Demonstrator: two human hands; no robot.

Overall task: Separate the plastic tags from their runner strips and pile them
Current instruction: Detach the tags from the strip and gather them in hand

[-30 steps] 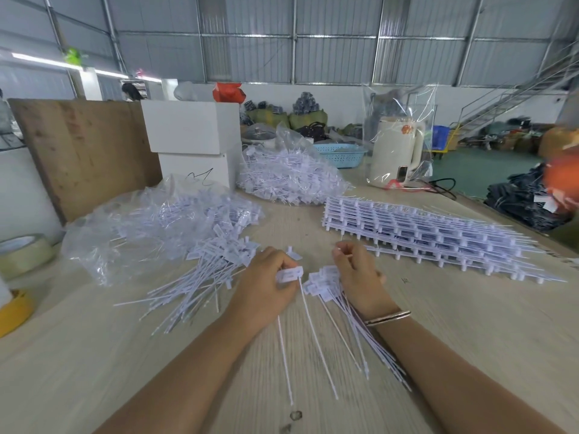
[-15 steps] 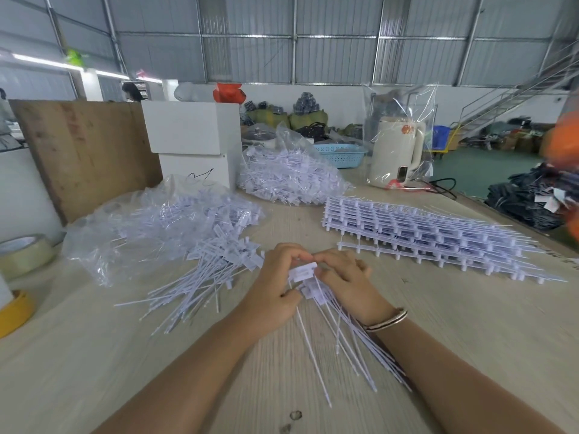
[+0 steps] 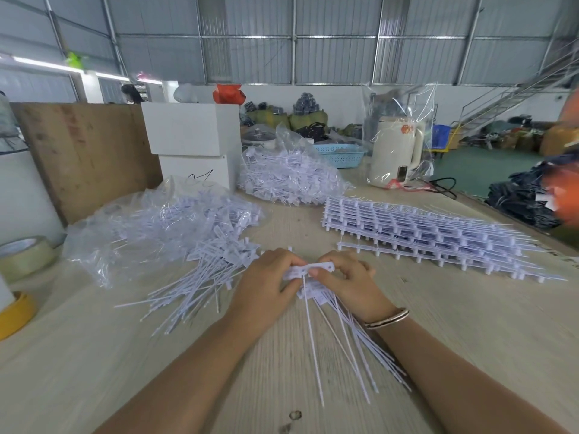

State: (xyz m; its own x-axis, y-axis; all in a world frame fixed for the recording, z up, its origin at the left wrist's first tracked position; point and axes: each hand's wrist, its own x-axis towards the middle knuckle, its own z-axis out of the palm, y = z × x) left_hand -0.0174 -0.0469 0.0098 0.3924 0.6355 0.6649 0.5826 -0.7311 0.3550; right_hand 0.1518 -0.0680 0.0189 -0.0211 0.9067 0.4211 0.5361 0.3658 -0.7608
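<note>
My left hand point(image 3: 266, 283) and my right hand point(image 3: 351, 281) meet at the table's middle, both pinching a bunch of white plastic tags point(image 3: 316, 270) by their flat heads. The tags' thin tails point(image 3: 341, 343) fan out toward me over the table. A loose pile of separated tags point(image 3: 200, 277) lies just left of my left hand. To the right, a stack of tags on runner strips point(image 3: 416, 233) rests flat on the table.
A clear bag of tags point(image 3: 150, 223) lies at the left, another bag of tags point(image 3: 291, 173) behind. White boxes point(image 3: 191, 142), a wooden board point(image 3: 81, 151), tape rolls point(image 3: 22, 255), a wrapped kettle point(image 3: 394, 151) and a blue basket point(image 3: 341, 153) stand around the wooden table point(image 3: 470, 324).
My hands were apart, the left holding a single tag and the right a bunch. They have come together, and both now grip the bunch.
</note>
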